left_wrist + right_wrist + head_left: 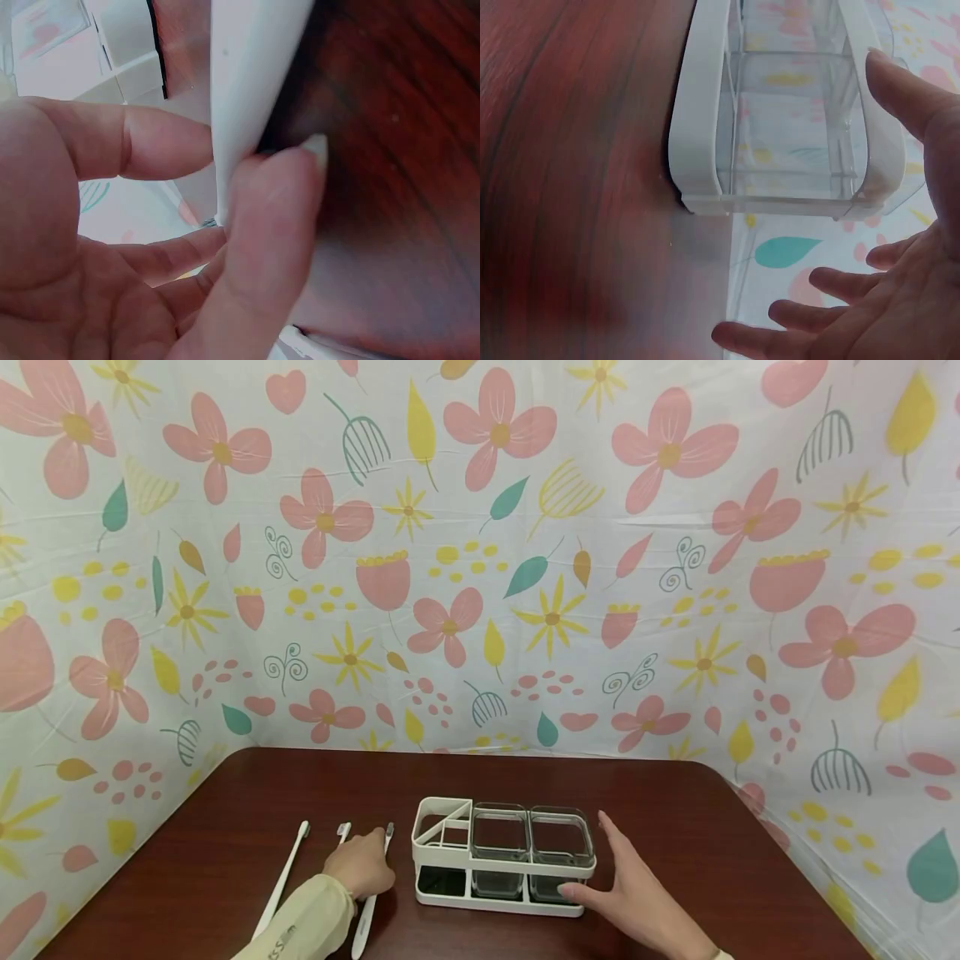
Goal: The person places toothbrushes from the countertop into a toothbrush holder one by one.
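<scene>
Our left hand (362,864) pinches the toothbrush (372,893), lying lengthwise toward us on the tabletop (225,860), left of the holder (504,866) steadied by our open right hand (637,893).

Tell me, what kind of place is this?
Probably a small staged work corner rather than a real bathroom: a dark wooden table with flowery cloth hung all around, a white toothbrush rack with clear cups, and toothbrushes beside it.

left hand (112,247) fills 7 o'clock | thumb and fingertip pinch white toothbrush handle (247,90) running to 12 o'clock | dark wooden table (397,187) at 3 o'clock
</scene>
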### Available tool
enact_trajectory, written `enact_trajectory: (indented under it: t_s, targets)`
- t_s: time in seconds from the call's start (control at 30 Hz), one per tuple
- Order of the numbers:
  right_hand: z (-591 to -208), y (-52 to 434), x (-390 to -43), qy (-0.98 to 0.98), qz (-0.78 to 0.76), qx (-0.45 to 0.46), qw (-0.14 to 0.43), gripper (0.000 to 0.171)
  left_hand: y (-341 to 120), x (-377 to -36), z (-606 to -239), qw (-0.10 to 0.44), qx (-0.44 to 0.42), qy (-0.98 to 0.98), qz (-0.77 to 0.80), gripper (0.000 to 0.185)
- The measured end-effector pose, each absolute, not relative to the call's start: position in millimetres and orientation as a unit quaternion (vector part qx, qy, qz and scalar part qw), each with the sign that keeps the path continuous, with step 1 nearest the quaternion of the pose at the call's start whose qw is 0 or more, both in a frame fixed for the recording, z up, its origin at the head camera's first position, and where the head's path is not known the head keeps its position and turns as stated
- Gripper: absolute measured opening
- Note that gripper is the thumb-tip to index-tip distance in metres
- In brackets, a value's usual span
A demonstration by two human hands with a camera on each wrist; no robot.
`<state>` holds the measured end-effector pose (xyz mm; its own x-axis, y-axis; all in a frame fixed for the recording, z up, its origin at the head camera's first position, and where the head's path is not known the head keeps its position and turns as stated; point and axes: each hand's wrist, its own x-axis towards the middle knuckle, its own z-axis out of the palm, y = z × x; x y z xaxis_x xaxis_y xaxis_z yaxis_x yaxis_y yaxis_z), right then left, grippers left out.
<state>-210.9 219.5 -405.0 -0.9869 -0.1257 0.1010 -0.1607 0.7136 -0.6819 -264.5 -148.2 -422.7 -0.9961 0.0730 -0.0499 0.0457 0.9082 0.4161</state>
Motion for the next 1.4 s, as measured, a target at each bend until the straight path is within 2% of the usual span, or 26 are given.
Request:
enact_trajectory:
  t_s: [0.2, 0.4, 1.03, 1.17, 1.4]
  targets:
    - [-403.5, 214.4, -213.7, -0.921, 0.384, 0.069, 0.016, 0.119, -147.0, -264.4, -423.5, 0.020, 0.028, 0.979, 0.199, 0.048]
    - [-403.0, 210.9, -216.0, -0.921, 0.380, 0.075, 0.036, 0.115, -145.8, -264.3, -423.5, 0.011, 0.029, 0.981, 0.189, 0.046]
    - [-403.4, 201.7, -219.4, -0.905, 0.420, 0.060, 0.035, 0.109, -142.9, -262.4, -420.8, 0.007, 0.023, 0.982, 0.189, 0.049]
    - [-403.9, 201.2, -219.8, -0.899, 0.433, 0.059, 0.038, 0.108, -143.3, -261.8, -421.7, -0.002, 0.024, 0.982, 0.189, 0.040]
    - [-404.4, 200.2, -220.3, -0.893, 0.445, 0.054, 0.043, 0.107, -144.0, -259.3, -422.4, -0.007, 0.027, 0.981, 0.193, 0.012]
